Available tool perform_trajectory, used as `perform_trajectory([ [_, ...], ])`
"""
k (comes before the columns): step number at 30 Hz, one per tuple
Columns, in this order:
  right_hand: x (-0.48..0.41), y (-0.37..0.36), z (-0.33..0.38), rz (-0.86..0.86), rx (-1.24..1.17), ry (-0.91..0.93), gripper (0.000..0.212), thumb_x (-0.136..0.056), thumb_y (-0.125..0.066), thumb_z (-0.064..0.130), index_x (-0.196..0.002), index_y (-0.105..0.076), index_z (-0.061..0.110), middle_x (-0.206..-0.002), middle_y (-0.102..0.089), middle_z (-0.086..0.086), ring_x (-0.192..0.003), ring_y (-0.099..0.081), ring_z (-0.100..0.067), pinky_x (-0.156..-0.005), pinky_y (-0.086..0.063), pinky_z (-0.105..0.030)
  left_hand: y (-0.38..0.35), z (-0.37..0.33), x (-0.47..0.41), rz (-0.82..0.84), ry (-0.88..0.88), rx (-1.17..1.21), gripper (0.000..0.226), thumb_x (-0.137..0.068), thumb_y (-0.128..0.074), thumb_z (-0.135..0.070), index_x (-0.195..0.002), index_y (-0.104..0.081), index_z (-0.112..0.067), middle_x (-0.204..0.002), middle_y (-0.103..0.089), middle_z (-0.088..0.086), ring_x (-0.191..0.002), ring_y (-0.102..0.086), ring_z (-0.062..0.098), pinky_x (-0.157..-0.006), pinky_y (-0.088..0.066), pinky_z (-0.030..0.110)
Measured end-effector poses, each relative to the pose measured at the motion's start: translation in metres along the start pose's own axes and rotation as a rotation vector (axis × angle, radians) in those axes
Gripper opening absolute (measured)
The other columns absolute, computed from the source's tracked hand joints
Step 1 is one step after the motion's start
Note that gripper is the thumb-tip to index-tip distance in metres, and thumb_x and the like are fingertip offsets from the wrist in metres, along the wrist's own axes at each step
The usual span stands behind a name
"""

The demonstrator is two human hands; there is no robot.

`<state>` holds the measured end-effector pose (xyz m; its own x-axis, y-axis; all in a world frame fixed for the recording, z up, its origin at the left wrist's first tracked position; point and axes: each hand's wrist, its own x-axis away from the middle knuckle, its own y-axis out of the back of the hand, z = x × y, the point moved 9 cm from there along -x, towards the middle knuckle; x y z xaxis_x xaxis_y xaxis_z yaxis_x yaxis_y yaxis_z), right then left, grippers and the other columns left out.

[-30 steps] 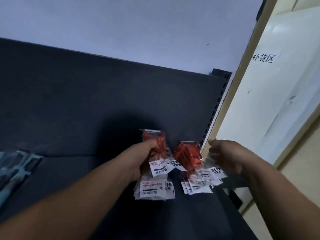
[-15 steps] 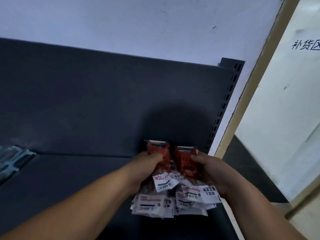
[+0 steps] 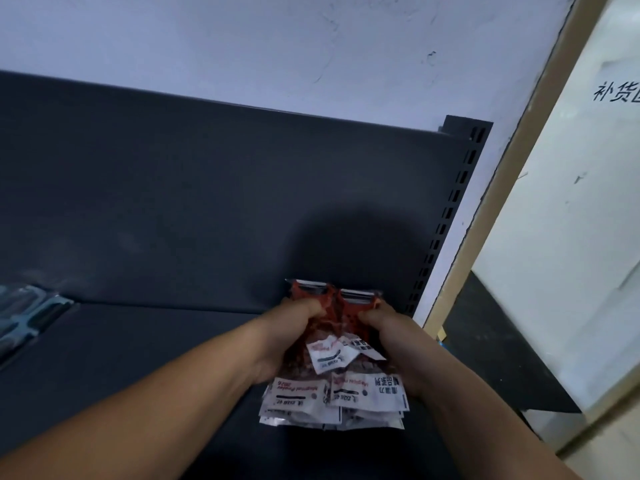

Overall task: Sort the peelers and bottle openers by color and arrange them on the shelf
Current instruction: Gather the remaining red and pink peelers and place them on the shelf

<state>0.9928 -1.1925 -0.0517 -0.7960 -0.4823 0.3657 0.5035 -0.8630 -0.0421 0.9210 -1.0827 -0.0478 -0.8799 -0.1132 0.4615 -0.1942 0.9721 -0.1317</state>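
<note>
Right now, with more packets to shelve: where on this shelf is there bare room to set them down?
Bare shelf runs between the blue packets at the left edge and the left hand. The right end, by the slotted upright, is crowded: it and the right hand grip the red peeler packs there.
</note>
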Motion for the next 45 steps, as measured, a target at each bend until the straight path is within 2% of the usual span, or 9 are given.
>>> perform_trajectory([
  [4,0.001,0.012,0.003,0.009,-0.034,-0.008,0.041,-0.097,-0.052,0.027,-0.134,-0.038,0.016,-0.114,-0.065,-0.015,-0.098,-0.068,-0.032,-0.084,-0.055,-0.045,0.003,0.002,0.005,0.064,0.032,0.032,0.047,-0.091,-0.053,-0.044,-0.121,-0.063,-0.009,-0.109,-0.072,0.012,-0.096,-0.069,0.026,-0.073,-0.055,0.03],
  [10,0.005,0.018,0.01,0.017,-0.049,-0.009,0.06,-0.097,-0.05,0.038,-0.147,-0.026,0.016,-0.136,-0.052,-0.018,-0.098,-0.063,-0.028,-0.048,-0.053,-0.027,0.017,-0.002,0.002,0.036,-0.009,0.055,0.09,-0.066,-0.065,-0.073,-0.137,-0.044,-0.023,-0.115,-0.07,0.006,-0.1,-0.07,0.024,-0.084,-0.054,0.037],
  [16,0.004,0.025,0.013,-0.023,0.004,0.028,0.079,-0.087,-0.057,0.054,-0.149,-0.023,0.018,-0.145,-0.044,-0.015,-0.122,-0.054,-0.034,-0.062,-0.056,-0.033,0.027,-0.008,0.008,0.001,-0.069,0.008,0.073,-0.077,-0.041,-0.08,-0.128,-0.056,-0.029,-0.119,-0.068,0.002,-0.106,-0.066,0.021,-0.087,-0.051,0.036],
  [21,0.011,0.025,0.013,-0.052,0.102,0.045,0.079,-0.086,-0.058,0.056,-0.147,-0.026,0.017,-0.142,-0.047,-0.016,-0.116,-0.058,-0.031,-0.07,-0.055,-0.033,0.027,-0.008,0.011,0.015,-0.089,0.084,0.074,-0.081,-0.031,-0.08,-0.121,-0.063,-0.026,-0.112,-0.071,0.004,-0.103,-0.068,0.022,-0.09,-0.051,0.038],
  [24,0.018,0.009,0.008,-0.021,0.145,0.037,0.048,-0.097,-0.049,0.039,-0.134,-0.041,0.009,-0.113,-0.065,-0.015,-0.08,-0.07,-0.019,-0.06,-0.054,-0.026,0.018,-0.006,0.01,0.03,-0.058,0.113,0.083,-0.081,-0.026,-0.081,-0.122,-0.062,-0.019,-0.108,-0.072,0.009,-0.1,-0.069,0.026,-0.088,-0.053,0.039],
  [27,0.017,-0.006,0.008,-0.061,0.208,0.056,0.039,-0.098,-0.049,0.03,-0.134,-0.041,0.016,-0.112,-0.067,-0.012,-0.094,-0.067,-0.026,-0.085,-0.055,-0.04,0.002,-0.002,0.008,-0.009,0.008,0.135,0.095,-0.072,-0.037,-0.085,-0.141,-0.042,-0.019,-0.114,-0.069,0.015,-0.092,-0.071,0.032,-0.07,-0.058,0.04],
  [33,0.016,-0.005,0.009,-0.108,0.298,0.08,0.048,-0.095,-0.051,0.022,-0.139,-0.033,0.017,-0.121,-0.062,-0.008,-0.107,-0.061,-0.023,-0.09,-0.048,-0.033,0.002,-0.004,0.003,-0.186,-0.138,-0.027,0.052,-0.092,-0.055,-0.018,-0.136,-0.028,-0.023,-0.109,-0.062,0.016,-0.083,-0.065,0.025,-0.06,-0.055,0.031],
  [41,0.024,-0.002,0.005,-0.072,0.276,0.054,0.034,-0.097,-0.044,0.007,-0.129,-0.043,0.019,-0.108,-0.066,-0.012,-0.088,-0.064,-0.022,-0.074,-0.052,-0.032,0.005,-0.006,0.014,-0.152,-0.095,-0.111,0.048,-0.094,-0.041,-0.006,-0.138,-0.033,-0.023,-0.093,-0.061,0.013,-0.068,-0.062,0.023,-0.057,-0.054,0.031],
  [45,0.024,0.005,0.009,-0.068,0.292,0.043,0.038,-0.097,-0.046,0.006,-0.133,-0.038,0.013,-0.11,-0.065,-0.016,-0.087,-0.064,-0.025,-0.074,-0.052,-0.033,0.017,-0.016,0.015,-0.224,-0.104,-0.193,0.082,-0.092,-0.049,-0.012,-0.153,0.003,-0.026,-0.134,-0.047,0.016,-0.105,-0.059,0.028,-0.083,-0.055,0.039],
])
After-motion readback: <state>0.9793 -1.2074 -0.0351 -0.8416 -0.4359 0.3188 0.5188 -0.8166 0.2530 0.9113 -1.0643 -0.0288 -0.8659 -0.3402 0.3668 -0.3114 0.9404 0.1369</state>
